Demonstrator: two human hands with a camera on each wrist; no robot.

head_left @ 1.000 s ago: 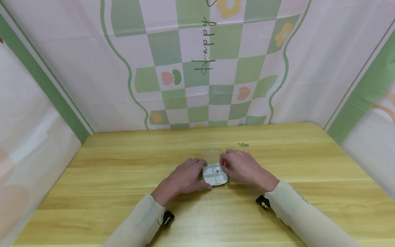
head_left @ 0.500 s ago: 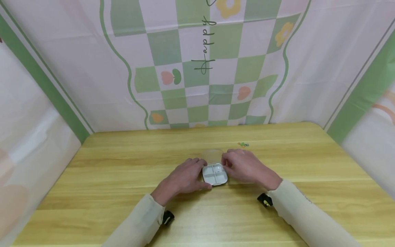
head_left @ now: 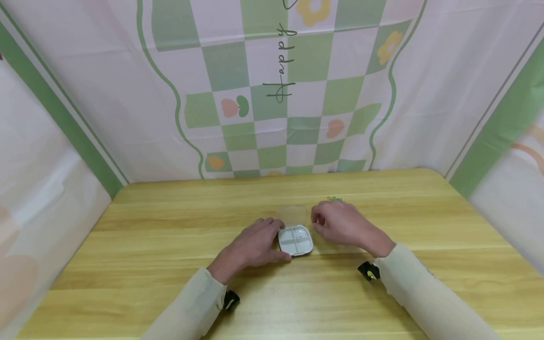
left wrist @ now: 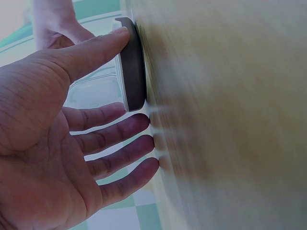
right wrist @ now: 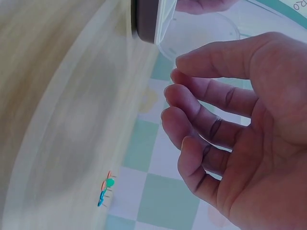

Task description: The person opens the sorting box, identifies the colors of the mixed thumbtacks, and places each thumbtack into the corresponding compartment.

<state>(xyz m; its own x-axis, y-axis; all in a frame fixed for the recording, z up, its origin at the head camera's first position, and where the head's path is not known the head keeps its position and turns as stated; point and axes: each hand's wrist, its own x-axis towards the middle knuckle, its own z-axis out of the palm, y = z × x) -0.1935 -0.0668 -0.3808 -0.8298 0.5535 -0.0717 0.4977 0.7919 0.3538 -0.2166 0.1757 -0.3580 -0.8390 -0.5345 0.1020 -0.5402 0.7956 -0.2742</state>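
Observation:
A small white pill box with a dark underside lies on the table, its clear lid folded back. It has several compartments; something tiny, too small to name, shows in the far right one. My left hand grips the box from the left, thumb at its near edge and index finger at the far side. My right hand hovers to the right of the box, apart from it. Its fingers are loosely curled, thumb tip close to the index fingertip, and nothing shows between them in the right wrist view.
Beyond the right hand lies a cluster of tiny coloured pieces with thin posts, partly covered by that hand in the head view. The wooden table ends at a hanging cloth with green checks.
My right hand has drawn away from the box, rightward and a little farther back, toward the coloured pieces. The left hand and the box have stayed in place.

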